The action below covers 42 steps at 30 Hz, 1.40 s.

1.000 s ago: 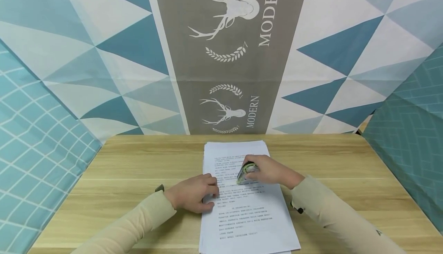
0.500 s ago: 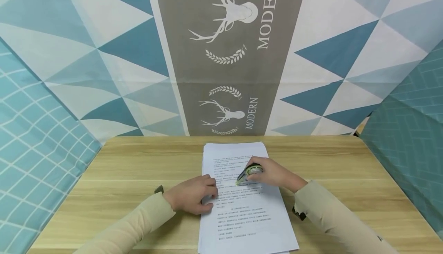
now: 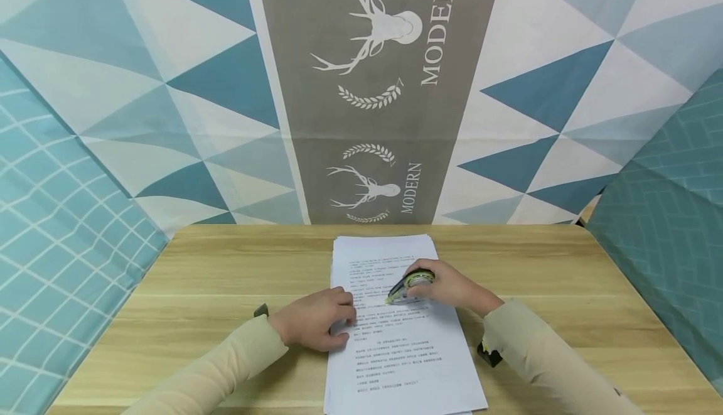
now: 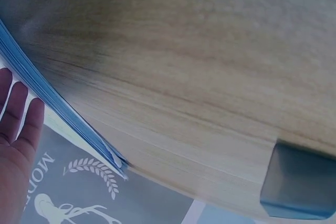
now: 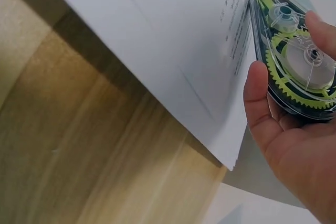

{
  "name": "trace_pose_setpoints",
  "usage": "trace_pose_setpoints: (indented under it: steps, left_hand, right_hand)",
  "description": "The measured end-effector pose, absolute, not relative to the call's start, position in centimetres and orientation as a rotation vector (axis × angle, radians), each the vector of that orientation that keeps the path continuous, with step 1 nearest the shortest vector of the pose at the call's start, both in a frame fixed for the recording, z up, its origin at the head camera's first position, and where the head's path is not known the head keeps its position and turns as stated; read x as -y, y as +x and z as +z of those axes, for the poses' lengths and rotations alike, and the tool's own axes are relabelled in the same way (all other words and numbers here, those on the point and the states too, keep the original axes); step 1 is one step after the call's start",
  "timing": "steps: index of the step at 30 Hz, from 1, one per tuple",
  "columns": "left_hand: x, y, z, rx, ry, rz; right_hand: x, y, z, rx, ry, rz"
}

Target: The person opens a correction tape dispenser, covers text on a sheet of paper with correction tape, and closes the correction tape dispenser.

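A stack of printed paper (image 3: 407, 365) lies on the wooden table, its top sheet covered in lines of small text. In my right hand (image 3: 449, 286) is a correction tape (image 3: 411, 286), pinched between thumb and fingers, its tip down at a text line mid-page. The right wrist view shows the correction tape's (image 5: 302, 56) clear case, with green gears and a white reel inside. My left hand (image 3: 316, 319) rests at the stack's left edge, fingertips on the sheet and fingers loosely bent. Its spread fingers (image 4: 16, 108) show over the paper in the left wrist view.
The wooden table (image 3: 237, 270) extends to both sides of the stack. A patterned backdrop (image 3: 367, 120) with deer heads stands behind its far edge. Blue tiled-pattern sheets (image 3: 62, 226) flank the left and right. A dark wrist-worn piece (image 3: 489, 353) sits below the right sleeve.
My right hand has shifted slightly to the right, and the correction tape leans over more, its tip near the same text. The left hand keeps its place. The head view has tilted slightly.
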State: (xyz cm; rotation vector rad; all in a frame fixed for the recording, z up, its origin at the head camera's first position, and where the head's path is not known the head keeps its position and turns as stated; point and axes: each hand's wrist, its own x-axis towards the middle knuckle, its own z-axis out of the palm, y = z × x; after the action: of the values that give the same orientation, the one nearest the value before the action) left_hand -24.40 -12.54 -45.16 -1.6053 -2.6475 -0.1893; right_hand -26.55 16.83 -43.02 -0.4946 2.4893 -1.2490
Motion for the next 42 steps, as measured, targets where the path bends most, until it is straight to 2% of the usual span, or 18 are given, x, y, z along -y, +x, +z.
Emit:
trace_pose_setpoints:
  steps: [21, 42]
  left_hand:
    - [12.6, -24.1, -45.1, 2.703, -1.567, -0.183]
    - [13.0, -22.9, -45.0, 2.667, -1.519, -0.286]
  right_hand:
    - [-18.4, -26.1, -43.5, -2.411, -0.316, -1.413]
    - [-19.1, -23.7, -43.5, -2.243, -0.226, -1.616]
